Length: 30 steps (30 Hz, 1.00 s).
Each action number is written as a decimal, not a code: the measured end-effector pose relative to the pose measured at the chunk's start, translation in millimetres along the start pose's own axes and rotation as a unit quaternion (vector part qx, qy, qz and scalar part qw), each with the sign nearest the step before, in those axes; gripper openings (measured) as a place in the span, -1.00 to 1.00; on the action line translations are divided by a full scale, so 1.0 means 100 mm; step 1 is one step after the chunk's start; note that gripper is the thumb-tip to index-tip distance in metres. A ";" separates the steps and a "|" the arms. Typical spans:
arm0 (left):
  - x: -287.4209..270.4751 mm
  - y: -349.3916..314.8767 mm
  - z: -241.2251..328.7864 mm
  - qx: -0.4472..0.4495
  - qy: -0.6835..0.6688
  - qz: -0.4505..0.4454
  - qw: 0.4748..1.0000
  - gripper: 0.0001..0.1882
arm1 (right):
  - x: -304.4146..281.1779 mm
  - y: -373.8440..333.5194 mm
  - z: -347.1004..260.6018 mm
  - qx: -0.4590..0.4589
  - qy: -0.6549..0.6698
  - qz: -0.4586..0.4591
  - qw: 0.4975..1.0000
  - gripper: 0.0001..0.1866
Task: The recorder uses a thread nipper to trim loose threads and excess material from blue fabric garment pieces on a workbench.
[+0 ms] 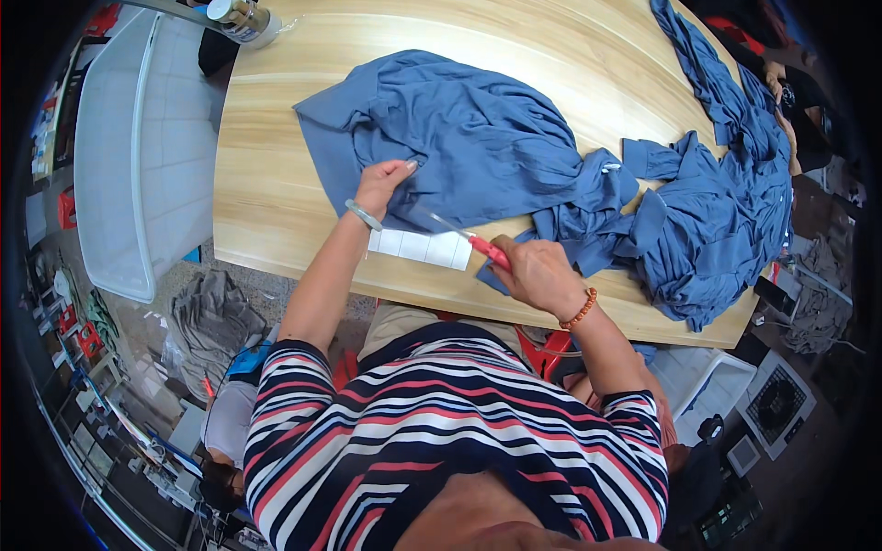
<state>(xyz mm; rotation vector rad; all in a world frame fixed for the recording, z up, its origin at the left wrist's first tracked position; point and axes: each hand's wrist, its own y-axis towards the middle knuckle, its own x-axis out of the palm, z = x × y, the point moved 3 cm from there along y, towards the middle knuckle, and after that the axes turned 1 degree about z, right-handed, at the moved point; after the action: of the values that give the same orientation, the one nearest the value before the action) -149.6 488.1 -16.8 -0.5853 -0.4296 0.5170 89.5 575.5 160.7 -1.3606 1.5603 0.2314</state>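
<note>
Right hand (540, 277): fingers closed round the handle of a red-handled tool (490, 252), slim metal tip pointing toward the garment; exact type not legible.

Left hand (378, 191): thumb and forefinger pinched together on a fold of the blue garment, near its front edge.

Blue garment (459, 138): long, plain-coloured, lying rumpled across the middle of the table, broad panel at left, bunched toward the right. Handling, by judgement: light, soft, limp, apt to slide and crease; thin enough for a sharp tip to snag. Best hold: a flat pinch at the hemmed edge, cloth drawn taut beside the tool.

White ruled strip (421, 248): flat on the table before the person, partly under the garment.

Blue garment heap (707, 220): at right, adjoining the first piece; boundary unclear.

Wood-grain table (266, 165): beneath all these.

Clear jar (253, 26): far left corner.

White tub (106, 165): beside the table, left.
</note>
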 end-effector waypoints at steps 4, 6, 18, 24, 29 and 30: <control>0.01 0.12 0.00 0.004 -0.047 -0.012 0.999 -0.82 | 0.14 0.09 0.07 0.026 0.007 0.020 0.999 -0.71; -0.13 0.05 0.04 -0.009 -0.028 -0.026 0.999 -0.80 | 0.11 0.19 -0.12 -0.012 0.071 -0.041 0.997 -0.75; -0.21 0.13 -0.04 0.222 0.411 -0.061 0.882 -0.82 | 0.52 0.47 0.76 0.222 0.095 0.215 0.946 -0.63; -0.65 0.20 0.01 0.222 0.398 -0.015 0.890 -0.85 | 1.11 0.48 0.14 0.060 0.110 -0.031 0.992 -0.55; -1.24 -0.05 0.18 0.222 0.453 0.038 0.863 -0.80 | 0.70 0.27 0.07 0.037 0.215 0.060 0.974 -0.62; -1.40 -0.12 0.24 0.200 0.473 0.046 0.857 -0.80 | 0.52 0.22 0.18 0.044 0.226 0.118 0.966 -0.61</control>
<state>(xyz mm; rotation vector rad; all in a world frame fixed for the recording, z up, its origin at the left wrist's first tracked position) -269.1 410.0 -24.0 -0.3898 0.6413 0.3369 89.0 562.6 102.9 -1.2079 2.0907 -0.0099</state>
